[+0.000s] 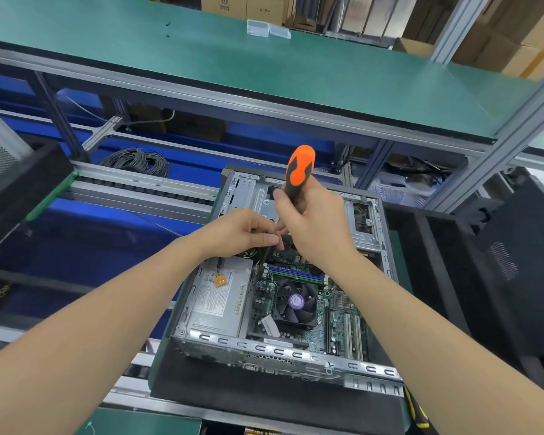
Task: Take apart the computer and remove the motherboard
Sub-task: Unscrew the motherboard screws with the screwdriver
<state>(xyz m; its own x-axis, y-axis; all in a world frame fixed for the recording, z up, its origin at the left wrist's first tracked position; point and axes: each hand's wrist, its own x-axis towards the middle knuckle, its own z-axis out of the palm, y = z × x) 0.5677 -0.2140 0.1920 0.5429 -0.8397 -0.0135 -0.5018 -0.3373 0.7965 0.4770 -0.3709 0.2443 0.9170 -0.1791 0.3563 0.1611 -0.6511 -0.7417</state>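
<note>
The motherboard sits in the right half of the open computer case, beside the power supply. The right hand grips the orange screwdriver upright over the board's far edge, with the tip hidden behind the hand. The left hand pinches a dark cable just beside it. Probably a fastener there is being freed. Keep the shaft square and pressed down, hold the cable aside, and guard against the tip slipping onto the board.

Right hand grips screwdriver over motherboard.
</note>
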